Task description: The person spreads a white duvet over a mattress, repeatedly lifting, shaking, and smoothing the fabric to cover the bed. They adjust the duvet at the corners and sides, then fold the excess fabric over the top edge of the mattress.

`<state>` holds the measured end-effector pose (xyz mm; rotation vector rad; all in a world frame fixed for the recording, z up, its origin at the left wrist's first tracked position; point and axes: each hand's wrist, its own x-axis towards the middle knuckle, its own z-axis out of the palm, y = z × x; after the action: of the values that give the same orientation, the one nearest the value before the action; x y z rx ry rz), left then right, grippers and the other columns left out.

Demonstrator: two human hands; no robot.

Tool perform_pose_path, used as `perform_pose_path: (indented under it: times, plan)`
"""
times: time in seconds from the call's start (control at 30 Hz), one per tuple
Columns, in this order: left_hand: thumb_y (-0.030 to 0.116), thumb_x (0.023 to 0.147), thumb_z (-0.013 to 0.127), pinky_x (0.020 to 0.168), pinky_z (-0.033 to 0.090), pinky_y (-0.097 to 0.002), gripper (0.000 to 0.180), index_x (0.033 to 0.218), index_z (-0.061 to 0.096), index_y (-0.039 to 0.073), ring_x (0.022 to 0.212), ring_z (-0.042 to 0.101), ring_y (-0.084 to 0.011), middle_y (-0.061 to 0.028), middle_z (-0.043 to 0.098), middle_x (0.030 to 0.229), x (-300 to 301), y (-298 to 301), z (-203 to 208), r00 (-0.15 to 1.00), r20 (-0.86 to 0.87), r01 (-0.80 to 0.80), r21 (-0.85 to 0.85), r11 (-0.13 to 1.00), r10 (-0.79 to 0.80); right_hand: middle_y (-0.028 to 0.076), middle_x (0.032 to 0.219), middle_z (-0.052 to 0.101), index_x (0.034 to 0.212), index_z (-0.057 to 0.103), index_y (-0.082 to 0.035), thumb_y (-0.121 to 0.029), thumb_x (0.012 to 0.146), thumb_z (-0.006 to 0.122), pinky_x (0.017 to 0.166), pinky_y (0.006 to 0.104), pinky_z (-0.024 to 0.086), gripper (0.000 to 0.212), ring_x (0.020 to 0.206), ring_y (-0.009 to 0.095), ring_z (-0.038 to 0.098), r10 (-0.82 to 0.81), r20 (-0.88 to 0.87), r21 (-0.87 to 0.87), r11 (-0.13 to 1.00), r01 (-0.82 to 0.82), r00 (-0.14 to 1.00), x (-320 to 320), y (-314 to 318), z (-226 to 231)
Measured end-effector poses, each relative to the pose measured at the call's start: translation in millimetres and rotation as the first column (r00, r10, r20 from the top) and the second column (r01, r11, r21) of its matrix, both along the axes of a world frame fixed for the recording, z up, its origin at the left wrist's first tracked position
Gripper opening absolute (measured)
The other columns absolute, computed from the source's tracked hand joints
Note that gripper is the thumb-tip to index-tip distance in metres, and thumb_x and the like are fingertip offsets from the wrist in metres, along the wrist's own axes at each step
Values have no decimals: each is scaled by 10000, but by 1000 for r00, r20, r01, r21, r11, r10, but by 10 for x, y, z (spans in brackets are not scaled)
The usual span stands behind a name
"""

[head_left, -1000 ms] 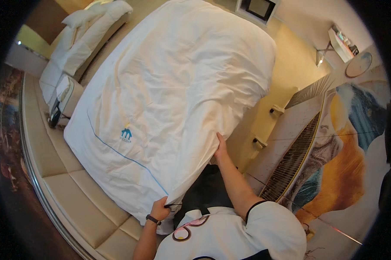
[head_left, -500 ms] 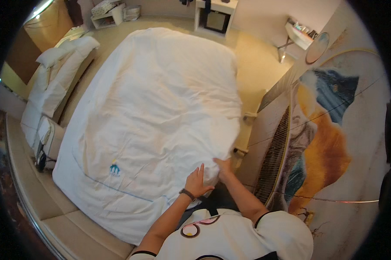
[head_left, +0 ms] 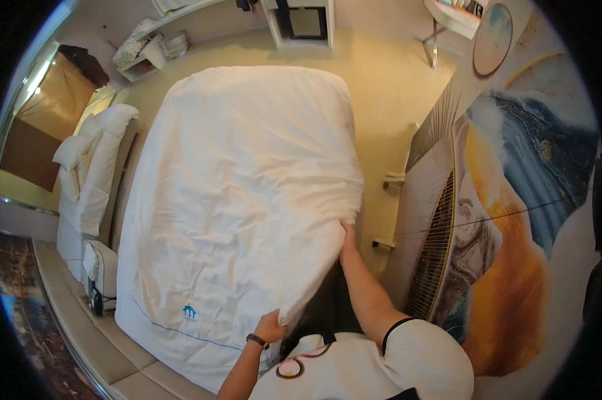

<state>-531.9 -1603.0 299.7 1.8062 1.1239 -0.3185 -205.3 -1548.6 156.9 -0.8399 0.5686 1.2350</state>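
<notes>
A white duvet [head_left: 248, 173] covers the large bed, wrinkled across its near half, with a small blue emblem and a blue line near its headboard end. My left hand [head_left: 270, 327], a dark watch on its wrist, is closed on the duvet's near right edge. Farther along that same edge, my right hand [head_left: 346, 241] grips the cloth with the thumb on top and the fingers hidden beneath. Between my hands the edge is drawn taut.
A padded beige headboard [head_left: 108, 347] runs along the lower left. Beyond the bed's left side is a narrow bed with white pillows [head_left: 91, 160]. A decorated wall panel [head_left: 508, 267] stands close on my right. White shelving [head_left: 301, 27] is at the far wall.
My left hand has gone from open fingers on the duvet to closed on its edge, moving lower. My right hand has reached farther along the edge, and the duvet lies flatter.
</notes>
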Motion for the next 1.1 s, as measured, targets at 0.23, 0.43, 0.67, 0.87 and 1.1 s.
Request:
perform_pose_path:
  times: [0.23,0.43,0.67,0.87,1.1]
  plan:
    - [237,646,770,948,387,-466,995,1402,210,-85,1164,424,-463,-337,377,1318,2318,583,211,950,299,-96,564,820,-95,159,887,642,1064,571,41,-77,746,670,779,373,496,354,838,288,631,322,905,-270,940,-207,280,341,4,1111]
    - [90,734,581,741,490,-477,554,1277,476,54,859,603,-431,-254,628,945,2855,933,8,964,264,-118,286,951,40,172,1231,535,1283,453,-30,-218,819,660,917,421,442,541,1084,313,541,111,270,109,983,-145,956,948,94,704]
    - [116,729,555,811,492,-431,494,1209,532,6,930,614,-392,-247,634,1004,2702,1439,290,985,82,139,132,981,-151,172,1096,579,1235,473,-7,-157,782,627,884,459,483,502,993,339,574,-42,-76,108,993,50,996,1799,940,-3]
    - [322,694,749,965,395,-466,988,1405,202,-91,1139,455,-461,-334,409,1299,3778,2065,628,938,284,-39,656,754,-198,127,1099,600,1055,600,27,-22,715,633,788,396,514,345,944,280,604,300,761,-37,905,-424,575,2292,1527,657]
    - [82,749,660,781,507,-346,290,1035,634,42,938,660,-287,-182,676,941,4353,2891,69,813,471,-415,54,908,344,109,1223,507,1336,424,-61,-288,855,623,970,366,406,568,1176,267,470,200,358,121,959,-258,912,2666,1929,1100]
